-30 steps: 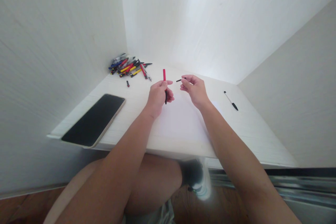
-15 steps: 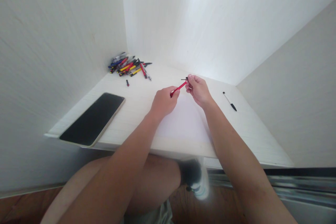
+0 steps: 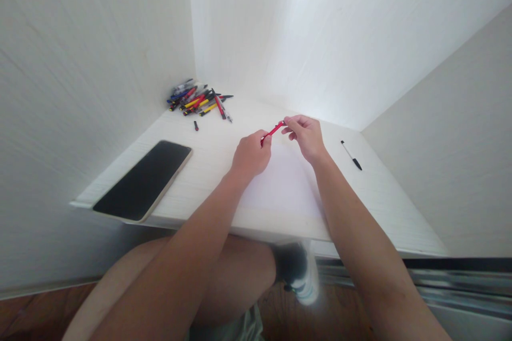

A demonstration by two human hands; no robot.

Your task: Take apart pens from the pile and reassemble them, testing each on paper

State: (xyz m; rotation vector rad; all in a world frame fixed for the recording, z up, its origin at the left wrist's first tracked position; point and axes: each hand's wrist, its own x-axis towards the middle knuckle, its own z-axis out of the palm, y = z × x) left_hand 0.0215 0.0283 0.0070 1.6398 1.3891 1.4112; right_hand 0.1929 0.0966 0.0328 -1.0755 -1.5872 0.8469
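Observation:
My left hand (image 3: pixel 251 153) is closed around the lower end of a red pen (image 3: pixel 273 130), held slanted above the white table (image 3: pixel 200 170). My right hand (image 3: pixel 307 136) pinches the pen's upper end with its fingertips. The small black part seen earlier in the right fingers is hidden at the pen's tip. Both hands hover over a white sheet of paper (image 3: pixel 280 192).
A heap of several coloured pens (image 3: pixel 198 100) lies in the far left corner, with a small loose pen cap (image 3: pixel 196 126) in front of it. A black phone (image 3: pixel 144 180) lies at the left front edge. A white and black pen (image 3: pixel 351 155) lies to the right.
The left hand tilted the red pen from upright toward the right hand. The right hand brought its small black part to the pen's tip, where both hands now meet.

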